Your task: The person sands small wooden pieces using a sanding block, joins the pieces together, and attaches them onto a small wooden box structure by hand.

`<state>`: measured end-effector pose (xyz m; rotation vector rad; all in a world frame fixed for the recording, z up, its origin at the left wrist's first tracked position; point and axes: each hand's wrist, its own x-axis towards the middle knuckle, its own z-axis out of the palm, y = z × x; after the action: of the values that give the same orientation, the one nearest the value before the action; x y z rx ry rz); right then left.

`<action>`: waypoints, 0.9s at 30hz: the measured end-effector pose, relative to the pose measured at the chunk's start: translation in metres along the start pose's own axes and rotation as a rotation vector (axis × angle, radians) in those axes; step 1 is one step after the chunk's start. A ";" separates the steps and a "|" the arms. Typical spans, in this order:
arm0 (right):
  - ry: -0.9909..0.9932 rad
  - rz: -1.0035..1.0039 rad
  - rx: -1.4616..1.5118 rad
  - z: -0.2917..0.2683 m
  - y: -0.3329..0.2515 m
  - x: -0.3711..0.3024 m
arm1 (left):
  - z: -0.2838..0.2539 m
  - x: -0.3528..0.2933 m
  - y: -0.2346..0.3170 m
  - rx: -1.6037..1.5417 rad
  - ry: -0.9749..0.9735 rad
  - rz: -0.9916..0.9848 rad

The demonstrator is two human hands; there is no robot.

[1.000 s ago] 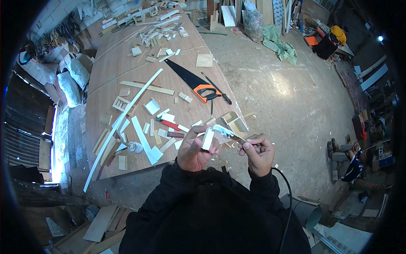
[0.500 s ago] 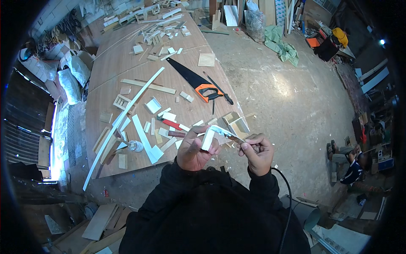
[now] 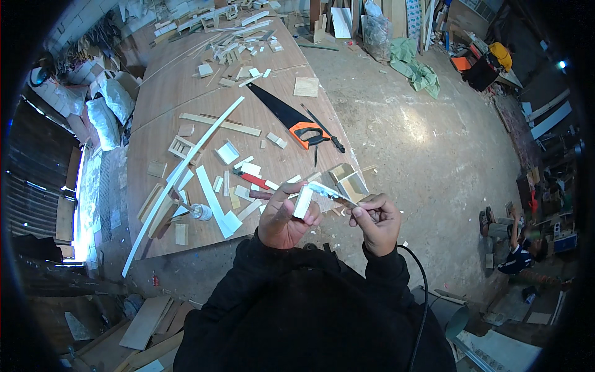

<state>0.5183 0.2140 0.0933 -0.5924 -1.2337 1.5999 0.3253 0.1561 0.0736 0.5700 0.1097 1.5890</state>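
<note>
A small pale wooden block (image 3: 302, 203) is pinched between the thumb and fingers of my left hand (image 3: 280, 218), in front of my chest. My right hand (image 3: 379, 224) grips a thin stick (image 3: 347, 202) between thumb and fingers. White, paste-like stuff (image 3: 323, 190), looking like glue, coats the stick's far end, which meets the block's upper edge. Just beyond my left hand, a red-handled cutter (image 3: 253, 180) lies among small wood offcuts. A small open wooden box (image 3: 349, 181) with compartments sits on the table corner beyond my right hand.
The wooden table (image 3: 186, 99) bears a black handsaw (image 3: 279, 113) with an orange handle, a long pale strip (image 3: 186, 162), a jar (image 3: 199, 212) and several wood pieces. A black cable (image 3: 424, 279) hangs by my right arm. Another person (image 3: 517, 254) is low at the far right.
My hands keep nearly the same hold, the stick's coated end still at the block. The table has shifted slightly rightward in view. At far right, the other person's arm has risen.
</note>
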 end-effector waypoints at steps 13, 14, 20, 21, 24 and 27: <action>-0.044 0.028 -0.078 0.015 0.007 0.001 | -0.014 -0.012 0.015 0.013 -0.011 0.000; -0.005 0.034 -0.101 0.018 0.008 0.002 | -0.017 -0.014 0.018 0.012 -0.006 0.004; -0.034 0.038 -0.075 0.040 0.018 0.009 | -0.033 -0.018 0.041 0.089 0.080 0.086; -0.039 0.041 -0.076 0.045 0.021 0.012 | -0.035 -0.017 0.047 0.113 0.106 0.096; -0.120 -0.008 -0.111 0.063 0.030 0.019 | -0.037 -0.021 0.066 0.119 0.165 0.110; -0.108 -0.003 -0.088 0.085 0.042 0.027 | -0.048 -0.019 0.084 0.108 0.143 0.145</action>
<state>0.4204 0.2023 0.0907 -0.5652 -1.3904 1.5987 0.2286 0.1411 0.0606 0.5575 0.2683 1.7733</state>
